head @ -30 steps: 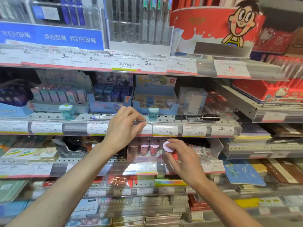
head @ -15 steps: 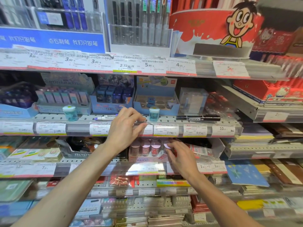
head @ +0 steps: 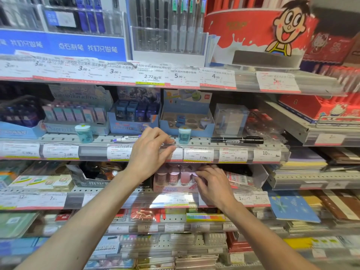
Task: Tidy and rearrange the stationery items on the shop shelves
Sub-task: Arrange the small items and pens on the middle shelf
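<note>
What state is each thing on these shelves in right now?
Left hand: fingers on the price strip.
Right hand: pinching a pink item at the pink box.
Teal sharpeners: upright, loose.
Black marker: lying flat, capped.

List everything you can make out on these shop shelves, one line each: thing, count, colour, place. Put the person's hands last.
Teal sharpeners: two, teal, loose on second shelf's front edge.
Black marker: one, lying right on the same edge.
Pen: one, white and purple, beside left hand.
Blue display tray: one, mostly empty, second shelf.
Pink pots: several, in pink box, third shelf.
Red cartoon display: one, top right.
Price labels: many, white, on shelf edges.
Left hand: on the label rail.
Right hand: at the pink pots.
</note>
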### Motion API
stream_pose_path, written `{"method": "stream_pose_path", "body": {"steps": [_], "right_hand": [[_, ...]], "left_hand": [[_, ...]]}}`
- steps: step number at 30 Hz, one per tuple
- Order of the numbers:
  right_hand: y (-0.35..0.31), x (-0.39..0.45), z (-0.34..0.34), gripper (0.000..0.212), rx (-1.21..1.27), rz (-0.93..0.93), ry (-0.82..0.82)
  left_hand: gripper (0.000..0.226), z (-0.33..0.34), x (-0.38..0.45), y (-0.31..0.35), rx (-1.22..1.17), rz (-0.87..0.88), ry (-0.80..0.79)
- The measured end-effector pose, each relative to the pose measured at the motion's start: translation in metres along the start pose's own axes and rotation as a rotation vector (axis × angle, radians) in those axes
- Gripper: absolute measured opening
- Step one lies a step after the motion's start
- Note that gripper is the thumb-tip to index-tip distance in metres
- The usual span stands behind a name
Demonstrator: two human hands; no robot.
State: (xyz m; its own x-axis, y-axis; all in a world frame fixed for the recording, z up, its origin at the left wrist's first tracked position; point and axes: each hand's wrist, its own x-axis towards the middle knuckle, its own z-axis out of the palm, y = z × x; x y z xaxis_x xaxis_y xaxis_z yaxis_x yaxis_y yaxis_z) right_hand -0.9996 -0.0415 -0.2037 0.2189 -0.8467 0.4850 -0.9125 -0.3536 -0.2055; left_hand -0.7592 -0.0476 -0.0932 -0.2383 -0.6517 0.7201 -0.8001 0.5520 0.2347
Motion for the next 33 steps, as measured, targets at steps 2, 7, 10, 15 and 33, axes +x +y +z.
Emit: {"method": "stream_pose_path", "body": {"steps": [2,7,10,15,33], "right_hand": [[0.001,-0.004,0.001,0.02,0.01,-0.011,0.021],[-0.004,-0.01,-0.001,0.024,0.011,-0.025,0.028],[-0.006,-0.01,-0.006,0.028,-0.005,-0.038,-0.041],[-0.01,-0.01,-0.029,0.033,0.051,-0.053,-0.075],[-0.061,0.093,-0.133,0.031,0.093,-0.16,0.021]], "left_hand": [[0.018,0.0,0.0,0.0,-0.007,0.002,0.004],[0.019,0.0,0.0,0.0,-0.001,0.004,-0.007],[0.019,-0.001,0.0,0.0,-0.002,0.003,-0.004],[0.019,-0.002,0.001,0.001,-0.015,-0.013,-0.012],[0.018,-0.004,0.003,-0.001,-0.047,-0.029,-0.021]]}}
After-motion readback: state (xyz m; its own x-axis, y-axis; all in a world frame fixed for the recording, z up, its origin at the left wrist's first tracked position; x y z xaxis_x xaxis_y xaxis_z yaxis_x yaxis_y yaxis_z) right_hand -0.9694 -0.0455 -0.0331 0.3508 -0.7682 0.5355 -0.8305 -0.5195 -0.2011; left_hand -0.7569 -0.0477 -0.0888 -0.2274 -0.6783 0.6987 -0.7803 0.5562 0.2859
